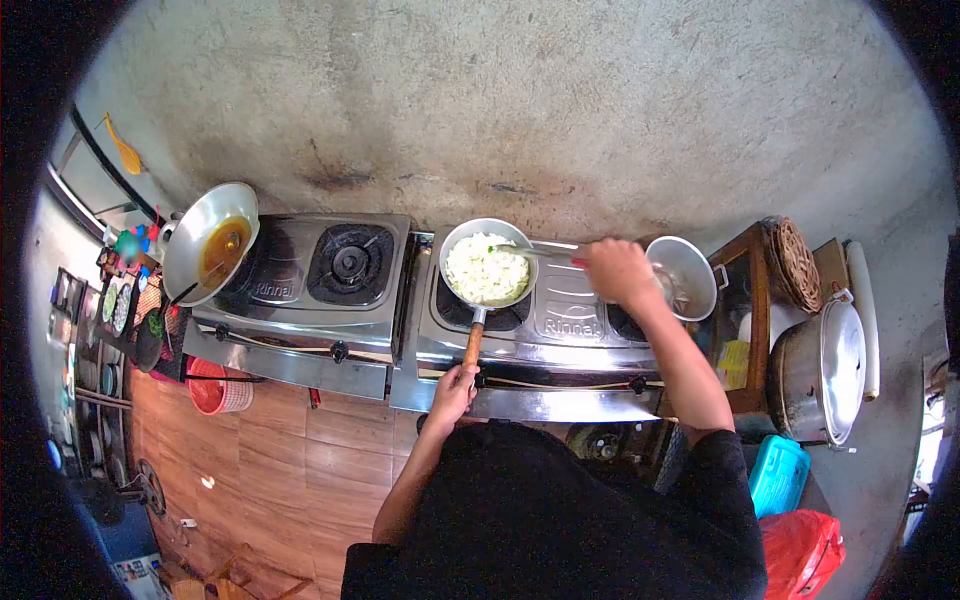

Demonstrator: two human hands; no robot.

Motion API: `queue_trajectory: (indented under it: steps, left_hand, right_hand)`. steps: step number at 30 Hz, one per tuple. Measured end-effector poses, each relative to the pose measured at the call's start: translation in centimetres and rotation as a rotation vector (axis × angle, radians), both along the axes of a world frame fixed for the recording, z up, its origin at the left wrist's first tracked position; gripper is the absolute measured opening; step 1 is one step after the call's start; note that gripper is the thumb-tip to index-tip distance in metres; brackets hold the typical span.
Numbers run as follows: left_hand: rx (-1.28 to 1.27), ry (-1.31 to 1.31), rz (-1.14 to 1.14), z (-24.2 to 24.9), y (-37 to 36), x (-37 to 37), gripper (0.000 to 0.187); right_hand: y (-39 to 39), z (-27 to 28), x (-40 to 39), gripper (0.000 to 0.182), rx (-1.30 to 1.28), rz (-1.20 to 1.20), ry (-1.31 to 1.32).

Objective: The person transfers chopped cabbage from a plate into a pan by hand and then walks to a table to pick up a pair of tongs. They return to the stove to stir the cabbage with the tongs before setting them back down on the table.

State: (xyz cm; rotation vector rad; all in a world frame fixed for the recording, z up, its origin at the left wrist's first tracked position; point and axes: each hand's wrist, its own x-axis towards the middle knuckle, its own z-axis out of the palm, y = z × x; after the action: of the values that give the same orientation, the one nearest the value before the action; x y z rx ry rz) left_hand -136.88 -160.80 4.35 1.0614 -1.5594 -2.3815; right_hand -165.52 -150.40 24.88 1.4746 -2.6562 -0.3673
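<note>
My left hand (455, 394) is wrapped round the wooden handle of a pan (444, 262) on the right-hand stove. Chopped pale green and white vegetables (487, 275), which look like cabbage, fill the pan. Closed around the red grip of a long metal utensil (522, 251), my right hand (620, 272) is right of the pan. The utensil's far end reaches into the vegetables, so I cannot make out its exact shape. Behind my right wrist, a metal pot (690, 262) stands on the stove's right burner, partly covered by my forearm.
A wok (185, 255) with brown oil sits tilted at the far left, beside a bare burner (350, 262). To the right are a wooden cabinet (752, 300), a large lidded pot (800, 375) and a turquoise container (778, 475). A red basket (222, 390) is below left.
</note>
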Motion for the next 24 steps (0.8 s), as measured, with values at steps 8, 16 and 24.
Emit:
queue_trajectory:
  steps: [8,16,24]
  left_hand:
    - [-0.002,-0.039,-0.003,0.5,0.0,0.0,0.036]
    - [0.010,-0.038,-0.003,0.5,0.1,0.1,0.032]
    - [-0.004,-0.025,0.009,0.3,0.0,0.1,0.032]
  right_hand:
    - [0.6,2.9,4.0,0.018,0.012,0.074,-0.122]
    - [0.2,3.9,3.1,0.020,0.137,0.161,-0.120]
    - [-1.0,2.5,1.4,0.012,0.079,0.128,0.024]
